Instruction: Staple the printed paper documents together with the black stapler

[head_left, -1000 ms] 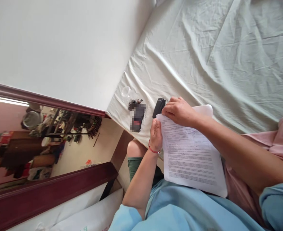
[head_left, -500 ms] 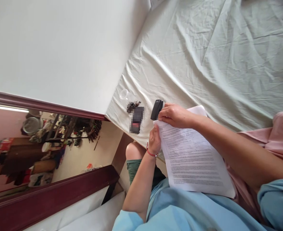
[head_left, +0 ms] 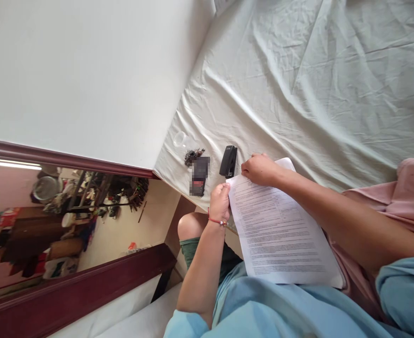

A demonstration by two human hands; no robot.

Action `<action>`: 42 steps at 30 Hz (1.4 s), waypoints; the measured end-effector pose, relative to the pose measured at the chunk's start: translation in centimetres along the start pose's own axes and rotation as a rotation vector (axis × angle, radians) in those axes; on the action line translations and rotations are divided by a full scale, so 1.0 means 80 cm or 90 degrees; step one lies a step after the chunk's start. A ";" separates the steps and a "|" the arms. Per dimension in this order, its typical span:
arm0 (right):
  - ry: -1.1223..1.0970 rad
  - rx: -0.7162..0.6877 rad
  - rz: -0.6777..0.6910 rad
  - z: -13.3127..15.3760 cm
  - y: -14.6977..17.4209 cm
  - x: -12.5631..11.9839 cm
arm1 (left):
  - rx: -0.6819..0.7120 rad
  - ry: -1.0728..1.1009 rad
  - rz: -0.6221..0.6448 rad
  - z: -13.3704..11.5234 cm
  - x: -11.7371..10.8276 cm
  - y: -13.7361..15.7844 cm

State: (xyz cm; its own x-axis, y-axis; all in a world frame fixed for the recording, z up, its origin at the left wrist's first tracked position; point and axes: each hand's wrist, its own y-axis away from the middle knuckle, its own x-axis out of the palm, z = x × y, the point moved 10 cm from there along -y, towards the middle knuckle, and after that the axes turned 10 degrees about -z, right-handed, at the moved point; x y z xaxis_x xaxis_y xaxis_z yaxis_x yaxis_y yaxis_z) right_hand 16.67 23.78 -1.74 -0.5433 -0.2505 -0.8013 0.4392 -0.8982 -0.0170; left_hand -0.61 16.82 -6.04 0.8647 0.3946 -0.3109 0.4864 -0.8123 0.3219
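A stack of printed papers (head_left: 280, 234) lies tilted across my lap, its far end toward the bed. My left hand (head_left: 221, 202), with a red beaded bracelet at the wrist, pinches the papers at their upper left corner, thumb on top. On their top edge my right hand (head_left: 261, 169) is closed, fingers curled over the paper; the fingertips are partly hidden. A black stapler (head_left: 228, 160) rests on the pale sheet just beyond the papers, apart from both hands.
Left of the stapler lie a partly blurred dark object (head_left: 199, 176), a dark tangled bunch (head_left: 193, 156) and a clear round container (head_left: 180, 138). The pale bedsheet (head_left: 298, 94) is wrinkled. A white wall panel (head_left: 69, 70) and a dark red frame (head_left: 87, 281) border the left.
My right hand has drawn back to the right from beside the stapler onto the papers' top edge. My left hand has shifted slightly left and down, still on the corner.
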 end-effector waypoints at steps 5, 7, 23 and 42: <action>0.018 -0.009 -0.048 0.004 0.002 0.007 | 0.067 -0.189 -0.075 -0.014 -0.014 -0.025; 0.016 -0.017 -0.071 0.004 0.002 0.009 | 0.100 -0.220 -0.087 -0.021 -0.014 -0.032; 0.012 0.029 -0.103 -0.001 -0.002 0.018 | 0.157 -0.377 -0.021 -0.049 -0.001 -0.056; 0.006 0.065 -0.118 -0.006 -0.003 0.017 | 0.548 -0.441 -0.145 -0.098 -0.014 -0.011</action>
State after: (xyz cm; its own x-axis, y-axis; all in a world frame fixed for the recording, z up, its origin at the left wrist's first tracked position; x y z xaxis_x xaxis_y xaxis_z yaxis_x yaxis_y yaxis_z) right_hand 16.15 23.79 -3.13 -0.6007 -0.0752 -0.7959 0.2574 -0.9608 -0.1035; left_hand -0.98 20.46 1.06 0.3804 0.4659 -0.7989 0.1443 -0.8832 -0.4463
